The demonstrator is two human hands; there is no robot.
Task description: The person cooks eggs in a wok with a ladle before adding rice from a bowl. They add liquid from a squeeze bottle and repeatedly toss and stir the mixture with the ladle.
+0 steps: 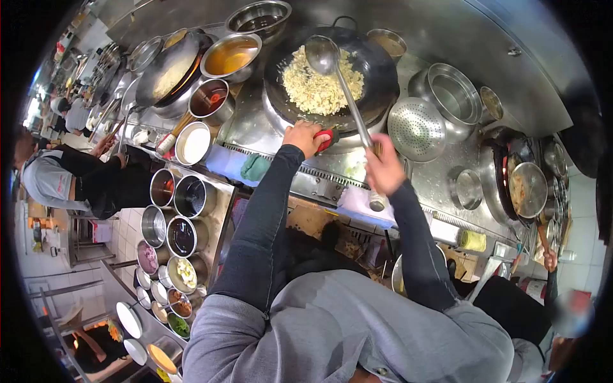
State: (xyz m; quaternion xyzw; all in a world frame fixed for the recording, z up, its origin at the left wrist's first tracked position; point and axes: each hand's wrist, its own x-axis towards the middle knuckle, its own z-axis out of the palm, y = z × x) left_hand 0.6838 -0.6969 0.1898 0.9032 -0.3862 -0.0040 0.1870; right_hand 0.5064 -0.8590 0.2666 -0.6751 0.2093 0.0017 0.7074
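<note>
My right hand [385,165] is closed around the long handle of a metal ladle [350,96]. The bowl of the ladle hangs over fried rice [324,89], pale yellow with small bits in it. That rice lies in a large dark wok [380,70] on the burner ahead of me. At the wok's near edge, my left hand [303,137] grips a red and black pad [327,140]; the wok's handle beneath it is hidden. A round perforated strainer [416,129] rests to the right of the wok.
Bowls of orange liquid [231,56] and red liquid [209,99] stand left of the wok. Several ingredient pots [185,236] line the left side. Metal pots [453,94] sit at right. One co-worker [70,179] stands left, and another's hand [550,259] holds a pan at right.
</note>
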